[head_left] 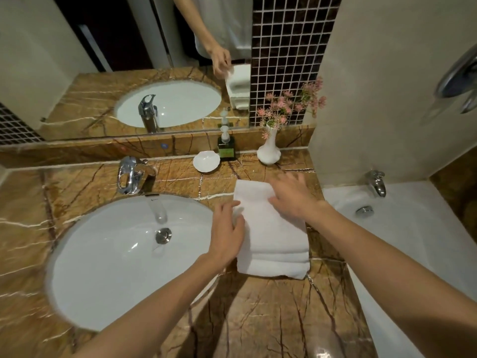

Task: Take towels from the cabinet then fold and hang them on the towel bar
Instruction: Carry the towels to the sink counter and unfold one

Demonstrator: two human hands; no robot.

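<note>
Head view. Folded towels (273, 239) are stacked on the countertop (258, 319), just right of the sink (116, 254), long axis near-to-far (away from the body). Right hand (291, 197) is laid flat, fingers spread, on the far half. Left hand (227, 228) is rested, fingers relaxed, against the left long edge.

White towels (273, 239), sink (108, 264), vase (269, 151) with pink flowers (289, 104); brown veined marble counter (258, 319); dark mosaic tiles (289, 47).

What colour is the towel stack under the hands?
Plain white, no visible pattern: the towel stack on the brown marble counter, seen in the head view.
</note>
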